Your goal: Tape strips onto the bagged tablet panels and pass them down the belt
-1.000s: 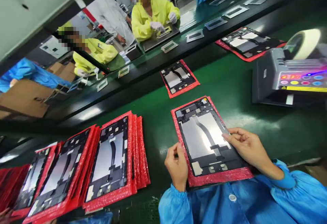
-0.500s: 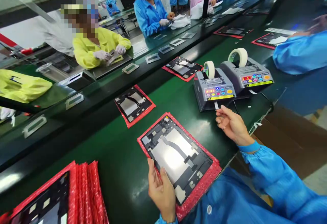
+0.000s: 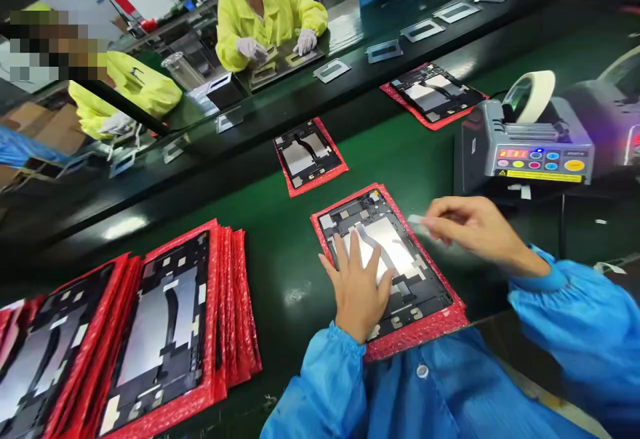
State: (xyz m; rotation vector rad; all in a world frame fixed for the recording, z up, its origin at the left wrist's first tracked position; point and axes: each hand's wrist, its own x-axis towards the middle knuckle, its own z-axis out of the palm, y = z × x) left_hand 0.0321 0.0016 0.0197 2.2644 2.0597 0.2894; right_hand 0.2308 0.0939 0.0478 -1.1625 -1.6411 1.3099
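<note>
My left hand (image 3: pixel 361 285) lies with spread fingers on the silver middle of a tablet-like device (image 3: pixel 420 285), whose inner side faces up. Under the device is a red bubble-wrap sheet (image 3: pixel 400 342), at the table's near edge. My right hand (image 3: pixel 475 229) is pinched around a short piece of pale tape (image 3: pixel 416 220), held just above the device's right edge. Right of that hand stands a grey tape dispenser (image 3: pixel 543 152) with a roll of cream tape (image 3: pixel 533 95) and lit buttons; a bit of tape hangs at its front.
Stacks of similar devices on red bubble wrap (image 3: pixel 233 305) stand at the left. Two more devices (image 3: pixel 305 152) (image 3: pixel 433 92) lie farther back. Thin frames (image 3: pixel 333 71) line a dark ledge. Across it, a co-worker in yellow (image 3: pixel 270 12) handles parts with gloved hands. A second dispenser (image 3: pixel 620 112) is at far right.
My right hand has moved left from the dispenser to the device with a piece of tape. My left hand has gone from the device's edge to flat on its middle. The view has swung left.
</note>
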